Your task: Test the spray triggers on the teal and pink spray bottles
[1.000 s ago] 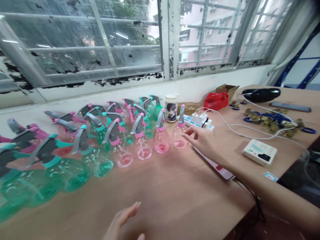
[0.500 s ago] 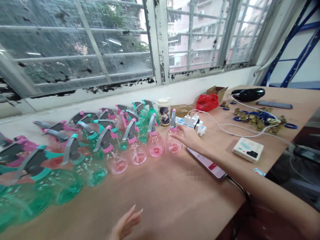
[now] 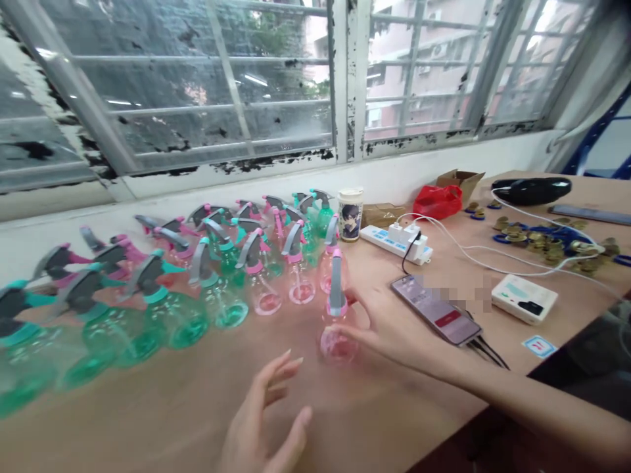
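Note:
A clear pink spray bottle (image 3: 336, 345) with a grey trigger head stands upright in my right hand (image 3: 367, 328), whose thumb and fingers wrap its body. Motion blurs it, and I cannot tell whether its base touches the table. My left hand (image 3: 269, 414) is open at the front, fingers apart, a short way left of that bottle. Behind it stands another pink spray bottle (image 3: 328, 266), partly covered. Rows of pink and green spray bottles fill the left side, among them a green one (image 3: 225, 305) and a pink one (image 3: 266, 292).
Right of my right hand lies a phone (image 3: 436, 309) with cables. Beyond are a white power strip (image 3: 394, 243), a printed cup (image 3: 350, 217), a red plastic bag (image 3: 438, 200) and a white box-shaped device (image 3: 525, 297). Brass-coloured pieces with blue rings (image 3: 542, 240) lie at the right.
My right hand has drawn the pink spray bottle out of the row, toward the front. My left hand has risen further into view, nearer to it. The camera view has shifted left.

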